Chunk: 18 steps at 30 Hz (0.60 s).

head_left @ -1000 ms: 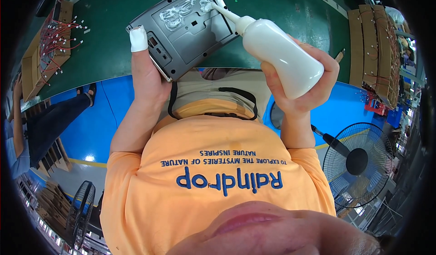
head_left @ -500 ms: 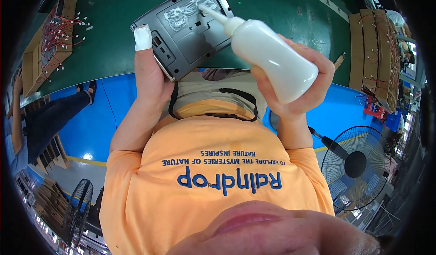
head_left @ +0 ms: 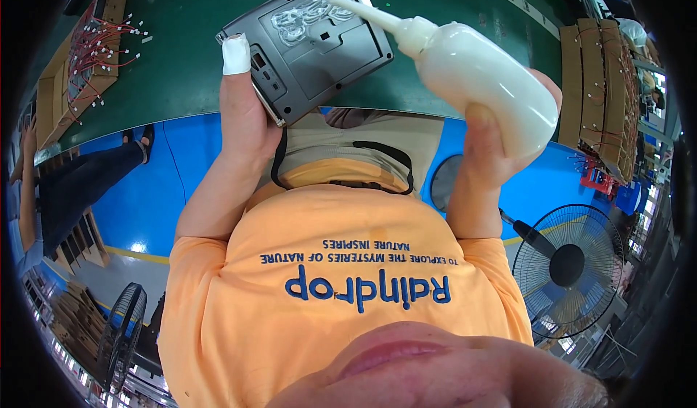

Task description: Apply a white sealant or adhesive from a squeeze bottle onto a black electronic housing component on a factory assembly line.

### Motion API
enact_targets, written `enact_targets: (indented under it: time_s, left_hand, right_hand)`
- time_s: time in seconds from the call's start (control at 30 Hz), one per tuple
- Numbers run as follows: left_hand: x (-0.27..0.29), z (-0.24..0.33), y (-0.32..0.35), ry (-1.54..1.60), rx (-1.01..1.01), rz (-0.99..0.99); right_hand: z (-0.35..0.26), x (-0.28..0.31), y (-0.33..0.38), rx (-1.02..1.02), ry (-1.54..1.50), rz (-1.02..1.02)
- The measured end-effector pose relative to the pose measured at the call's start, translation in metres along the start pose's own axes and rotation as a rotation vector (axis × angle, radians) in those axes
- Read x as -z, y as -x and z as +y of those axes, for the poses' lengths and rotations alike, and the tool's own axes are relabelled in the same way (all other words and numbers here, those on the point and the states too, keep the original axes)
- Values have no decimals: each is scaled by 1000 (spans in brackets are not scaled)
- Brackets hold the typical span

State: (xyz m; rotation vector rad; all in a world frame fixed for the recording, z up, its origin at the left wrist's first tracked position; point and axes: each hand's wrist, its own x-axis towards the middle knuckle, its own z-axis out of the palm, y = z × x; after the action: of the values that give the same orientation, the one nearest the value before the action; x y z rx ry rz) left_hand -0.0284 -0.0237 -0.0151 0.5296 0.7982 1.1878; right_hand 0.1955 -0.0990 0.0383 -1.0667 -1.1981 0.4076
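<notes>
My left hand point(head_left: 243, 107) grips a grey plastic device housing point(head_left: 312, 63) by its left edge, tilted over the near edge of the bench. White tape or a finger cover point(head_left: 235, 54) wraps the thumb. Squiggles of whitish glue-like paste point(head_left: 308, 17) lie across the upper part of the housing's recessed panel. My right hand point(head_left: 494, 143) is wrapped round a white squeeze bottle point(head_left: 486, 81). Its long thin nozzle point(head_left: 367, 12) points left, with the tip at the paste near the panel's upper right. Whether the tip touches the paste I cannot tell.
On the green bench point(head_left: 174, 59), a cardboard box of red-wired connectors point(head_left: 94, 52) stands at the left. Cardboard boxes point(head_left: 592, 88) line the right side. A fan point(head_left: 566, 263) stands at my right, another fan point(head_left: 123, 335) at lower left. Another person's legs point(head_left: 94, 183) show at left.
The squeeze bottle and my right hand have moved right. The nozzle tip now sits slightly higher over the paste. The housing has shifted a little to the right with my left hand.
</notes>
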Motion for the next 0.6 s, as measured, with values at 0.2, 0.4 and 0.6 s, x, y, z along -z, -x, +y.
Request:
enact_targets:
  time_s: [0.2,0.4,0.6]
  left_hand:
    - [0,-1,0,-21,-20,-15]
    - [3,3,-3,-41,-5,-46]
    - [6,0,-4,-75,-27,-84]
  right_hand:
    - [4,-2,5,77,196,-131]
    - [4,6,1,8,193,-155]
    - [11,-10,0,241,133,-244]
